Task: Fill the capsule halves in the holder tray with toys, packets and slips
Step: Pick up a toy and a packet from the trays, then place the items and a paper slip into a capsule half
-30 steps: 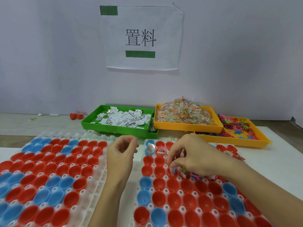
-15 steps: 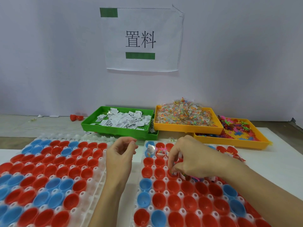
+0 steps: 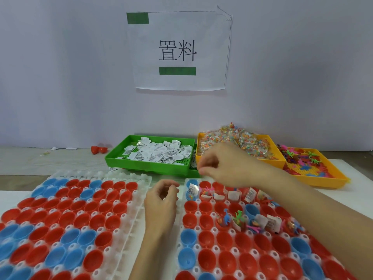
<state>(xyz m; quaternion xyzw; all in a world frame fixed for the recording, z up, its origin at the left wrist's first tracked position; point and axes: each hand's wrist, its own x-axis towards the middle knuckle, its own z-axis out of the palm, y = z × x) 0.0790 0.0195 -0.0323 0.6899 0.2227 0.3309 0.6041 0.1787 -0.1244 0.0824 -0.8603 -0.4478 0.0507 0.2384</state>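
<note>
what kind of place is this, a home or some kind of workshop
Most likely a small packing or assembly workstation, not a home: sorted supply bins of paper slips, packets and toys, big holder trays of capsule halves, and a printed sign on the wall.

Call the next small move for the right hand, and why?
Probably reach on and pinch a slip from the green tray: the right hand hovers at its near corner, apparently empty, while several red halves in the right holder tray lack fillings.

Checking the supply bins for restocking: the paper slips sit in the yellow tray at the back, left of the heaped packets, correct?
Not quite. The head view shows the paper slips in a green tray, not a yellow one. They do sit at the back, left of the heaped packets, which fill a yellow tray.
</note>
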